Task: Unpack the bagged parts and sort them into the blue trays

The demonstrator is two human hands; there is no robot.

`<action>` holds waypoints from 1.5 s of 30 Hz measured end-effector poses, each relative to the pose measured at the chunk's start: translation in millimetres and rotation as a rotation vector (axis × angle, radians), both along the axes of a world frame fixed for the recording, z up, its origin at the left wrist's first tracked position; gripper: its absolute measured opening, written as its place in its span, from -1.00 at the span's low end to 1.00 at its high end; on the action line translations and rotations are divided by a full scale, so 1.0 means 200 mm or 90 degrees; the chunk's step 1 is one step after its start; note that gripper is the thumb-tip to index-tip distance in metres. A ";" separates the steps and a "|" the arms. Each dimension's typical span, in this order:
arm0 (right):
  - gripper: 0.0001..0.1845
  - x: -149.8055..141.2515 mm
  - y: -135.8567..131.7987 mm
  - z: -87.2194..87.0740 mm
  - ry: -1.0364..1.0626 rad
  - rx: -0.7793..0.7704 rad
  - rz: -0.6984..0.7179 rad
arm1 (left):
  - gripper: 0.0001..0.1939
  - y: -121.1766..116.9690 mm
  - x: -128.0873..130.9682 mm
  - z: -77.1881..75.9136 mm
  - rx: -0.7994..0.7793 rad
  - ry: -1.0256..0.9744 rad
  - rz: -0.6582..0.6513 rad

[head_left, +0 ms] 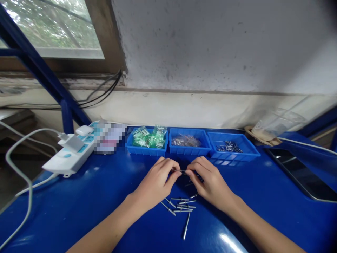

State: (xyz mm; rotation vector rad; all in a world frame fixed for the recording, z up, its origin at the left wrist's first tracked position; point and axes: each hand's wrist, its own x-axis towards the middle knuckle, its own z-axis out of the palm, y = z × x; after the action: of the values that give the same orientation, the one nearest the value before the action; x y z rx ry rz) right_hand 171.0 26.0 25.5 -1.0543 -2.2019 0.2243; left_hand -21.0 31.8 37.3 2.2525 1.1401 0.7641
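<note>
A single rivet lies nearest on the blue table, its thin stem pointing away from the body. Just beyond it is a loose group of rivets, lying flat at mixed angles, some crossing or touching. Farther out, above the tabletop, the left hand and the right hand face each other. A thin metal piece spans the gap between them. The thumb and fingers of each hand are closed together on it, left hand at the left end, right hand at the right end. Its full shape is hidden by the fingers.

To the right lies a dark phone. To the left, a white power strip carries white plugs. Beyond the hands, three blue bins stand in a row: the left bin holds green-tinted packets, the middle bin small metal parts, the right bin loose rivets. A clear cup sits behind the phone, before the wall.
</note>
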 end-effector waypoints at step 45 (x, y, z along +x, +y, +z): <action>-0.80 -0.01 -0.02 0.01 -0.038 -0.071 0.002 | -0.88 0.01 -0.03 -0.04 0.038 0.271 -0.002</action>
State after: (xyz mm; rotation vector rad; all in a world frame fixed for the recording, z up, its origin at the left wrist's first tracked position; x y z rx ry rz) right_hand 169.0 21.8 28.3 -1.1316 -2.2658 0.3246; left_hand -27.8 33.3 30.0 2.5413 1.3125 0.3222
